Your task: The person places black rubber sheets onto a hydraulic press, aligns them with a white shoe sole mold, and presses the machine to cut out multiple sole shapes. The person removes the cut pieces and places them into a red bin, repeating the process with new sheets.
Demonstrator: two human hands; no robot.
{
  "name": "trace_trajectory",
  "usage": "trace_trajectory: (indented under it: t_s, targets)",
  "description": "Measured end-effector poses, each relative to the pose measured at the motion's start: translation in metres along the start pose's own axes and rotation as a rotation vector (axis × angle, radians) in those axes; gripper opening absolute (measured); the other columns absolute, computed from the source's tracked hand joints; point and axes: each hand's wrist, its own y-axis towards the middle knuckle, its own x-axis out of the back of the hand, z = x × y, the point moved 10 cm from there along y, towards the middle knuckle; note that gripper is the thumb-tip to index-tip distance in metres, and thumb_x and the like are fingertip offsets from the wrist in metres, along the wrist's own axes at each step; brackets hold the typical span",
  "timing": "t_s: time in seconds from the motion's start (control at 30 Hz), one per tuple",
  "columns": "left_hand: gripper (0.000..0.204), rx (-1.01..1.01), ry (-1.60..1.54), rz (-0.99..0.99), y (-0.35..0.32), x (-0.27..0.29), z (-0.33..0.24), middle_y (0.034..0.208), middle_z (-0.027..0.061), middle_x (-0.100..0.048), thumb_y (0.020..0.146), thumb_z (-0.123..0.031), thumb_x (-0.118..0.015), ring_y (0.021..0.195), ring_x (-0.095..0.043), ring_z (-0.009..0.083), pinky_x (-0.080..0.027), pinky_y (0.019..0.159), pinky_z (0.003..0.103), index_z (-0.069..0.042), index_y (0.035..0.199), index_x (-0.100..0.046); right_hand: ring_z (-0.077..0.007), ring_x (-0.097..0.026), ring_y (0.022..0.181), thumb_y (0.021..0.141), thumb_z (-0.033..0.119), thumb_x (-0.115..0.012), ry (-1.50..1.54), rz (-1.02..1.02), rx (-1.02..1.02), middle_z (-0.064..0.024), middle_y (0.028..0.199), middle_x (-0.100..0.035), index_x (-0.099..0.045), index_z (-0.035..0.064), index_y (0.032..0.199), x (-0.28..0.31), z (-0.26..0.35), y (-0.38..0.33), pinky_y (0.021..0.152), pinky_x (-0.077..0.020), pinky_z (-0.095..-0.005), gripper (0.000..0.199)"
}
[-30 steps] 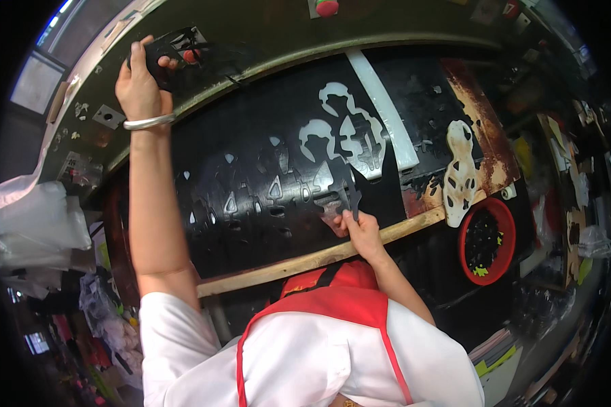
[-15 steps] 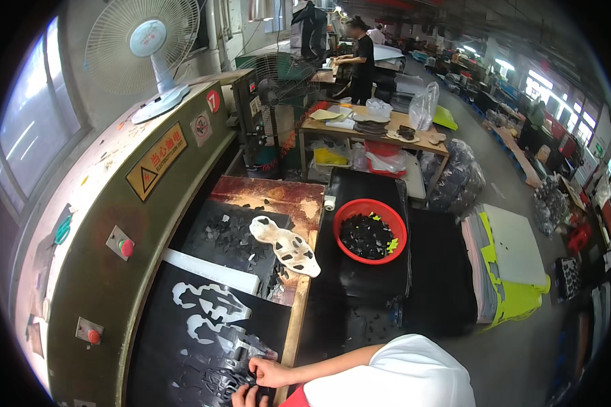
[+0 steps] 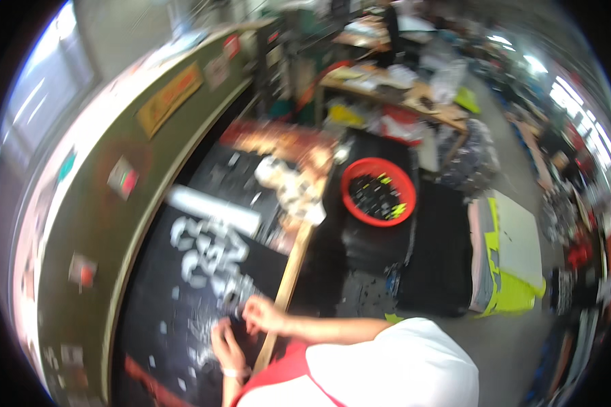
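Note:
My right hand [image 3: 263, 315] is curled above the black work surface [image 3: 157, 298], beside its wooden edge strip [image 3: 293, 268]. Its fingers look closed, but blur hides what they hold, if anything. Just to its left, my left hand [image 3: 228, 347] is over a patch of dark cut pieces, which motion smears; its finger positions are unclear. Beyond both hands lie pale curved cut-out shapes [image 3: 210, 249]. Small light scraps are scattered to the left of my left hand. A white bar [image 3: 214, 209] crosses the surface farther back.
The green machine body [image 3: 81, 224] with red buttons runs along the left. A pale template with holes [image 3: 288, 183] lies beyond the bar. To the right are a red basin [image 3: 410, 193] of black and yellow-green scraps, and stacked sheets [image 3: 512, 237]. A cluttered table [image 3: 441, 112] stands behind.
The head view has shifted and blurred, with the scene sliding upward. My left hand now shows more fully, apart from the right, which has lifted away from the dark cut pieces.

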Motion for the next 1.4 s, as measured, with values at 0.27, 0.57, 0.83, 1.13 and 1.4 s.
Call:
trace_trajectory:
  t_s: [0.27,0.57,0.83,1.13,1.4]
  targets:
    - [0.028,0.462,-0.939,-0.041,0.0,0.026,0.042,0.113,0.0081,-0.064,0.1,-0.015,-0.053,0.103,-0.06,0.0171,-0.045,0.096,0.032,0.001,0.122,-0.058,-0.0119,-0.059,0.061,0.098,0.045,-0.055,-0.563,0.145,0.114,-0.0047,0.062,-0.06,-0.06,0.0015,0.077,-0.051,0.031,-0.017,0.057,-0.0469,-0.0295,0.048]
    - [0.021,0.441,-0.542,-0.15,-0.014,0.024,0.046,0.097,0.0002,-0.062,0.1,-0.016,-0.053,0.086,-0.053,0.0078,-0.045,0.078,0.025,-0.001,0.113,-0.061,-0.0424,-0.058,0.061,0.099,0.033,-0.053,-0.679,0.081,0.356,-0.0227,0.061,-0.055,-0.051,-0.001,0.068,-0.067,0.019,-0.004,0.055,-0.0429,-0.0461,0.046]
    - [0.018,0.223,-0.797,-0.7,0.058,0.157,0.043,0.079,0.0041,-0.06,0.101,-0.019,-0.05,0.061,-0.056,0.0136,-0.048,0.057,0.027,-0.003,0.1,-0.059,-0.0324,-0.058,0.064,0.097,0.012,-0.049,-0.818,0.122,0.667,-0.0144,0.066,-0.057,-0.05,0.0004,0.073,-0.063,0.035,-0.01,0.058,-0.0443,-0.0405,0.027]
    - [0.031,-0.141,-0.443,-0.528,0.128,0.38,-0.079,0.089,0.0077,-0.063,0.1,-0.023,-0.054,0.07,-0.058,0.0132,-0.053,0.068,0.03,0.003,0.117,-0.06,-0.0178,-0.058,0.072,0.094,0.019,-0.061,-0.771,0.397,0.45,-0.005,0.075,-0.06,-0.063,0.0002,0.084,-0.073,0.031,-0.012,0.068,-0.0465,-0.0317,0.021]
    - [0.025,-0.292,0.316,-0.048,-0.016,0.14,-0.068,0.098,0.0142,-0.062,0.073,0.003,-0.065,0.091,-0.061,0.0315,-0.051,0.082,0.039,-0.003,0.097,-0.063,-0.0097,-0.057,0.077,0.082,0.021,-0.071,-0.365,0.921,-0.28,-0.0016,0.077,-0.065,-0.069,0.0039,0.077,-0.115,-0.022,-0.002,0.072,-0.0435,-0.0263,0.018]
